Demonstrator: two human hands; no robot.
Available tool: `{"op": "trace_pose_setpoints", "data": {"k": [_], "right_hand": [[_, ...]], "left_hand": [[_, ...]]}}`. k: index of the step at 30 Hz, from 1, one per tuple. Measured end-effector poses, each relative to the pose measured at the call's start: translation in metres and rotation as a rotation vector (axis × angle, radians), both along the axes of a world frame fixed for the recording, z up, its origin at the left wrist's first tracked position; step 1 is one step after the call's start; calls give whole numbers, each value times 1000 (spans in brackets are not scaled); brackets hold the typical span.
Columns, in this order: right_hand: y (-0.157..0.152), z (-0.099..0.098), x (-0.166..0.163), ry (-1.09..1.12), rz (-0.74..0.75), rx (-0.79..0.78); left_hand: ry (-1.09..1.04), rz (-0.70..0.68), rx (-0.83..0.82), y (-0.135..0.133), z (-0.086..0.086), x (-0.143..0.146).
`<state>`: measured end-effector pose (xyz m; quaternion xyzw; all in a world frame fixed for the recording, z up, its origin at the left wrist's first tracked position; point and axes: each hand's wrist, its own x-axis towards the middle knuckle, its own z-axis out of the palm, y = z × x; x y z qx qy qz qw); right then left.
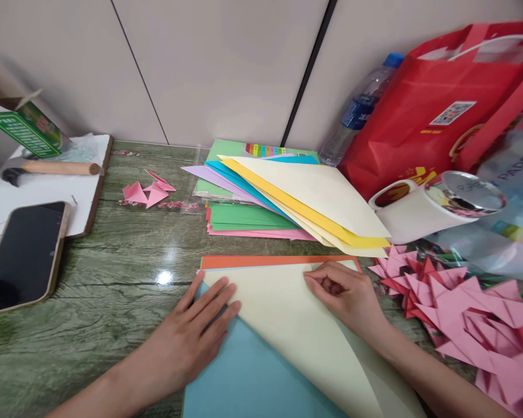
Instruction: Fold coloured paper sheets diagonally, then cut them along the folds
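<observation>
A cream paper sheet [283, 313] lies folded over diagonally on a blue sheet [248, 377], with an orange sheet [261, 261] showing beneath at the far edge. My left hand [192, 339] lies flat with its fingers spread on the left corner of the cream sheet and the blue one. Fingers curled and pressed together, my right hand [344, 293] pinches the upper right edge of the cream sheet.
A fanned stack of coloured paper [287, 197] lies behind. Pink and red folded paper pieces [466, 313] pile at the right, a few more [150, 191] at the left. Also here: a white mug [422, 209], red bag [444, 104], water bottle [361, 110], phone [24, 255], clipboard [87, 191].
</observation>
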<state>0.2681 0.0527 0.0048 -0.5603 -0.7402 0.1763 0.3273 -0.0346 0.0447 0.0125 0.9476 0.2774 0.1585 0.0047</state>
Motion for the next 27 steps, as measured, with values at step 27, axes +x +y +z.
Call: {"op": "trace_pose_setpoints", "data": {"k": [27], "right_hand": [[1, 0, 0, 3, -16, -15]], "left_hand": [[42, -6, 8, 1, 1, 0]]}}
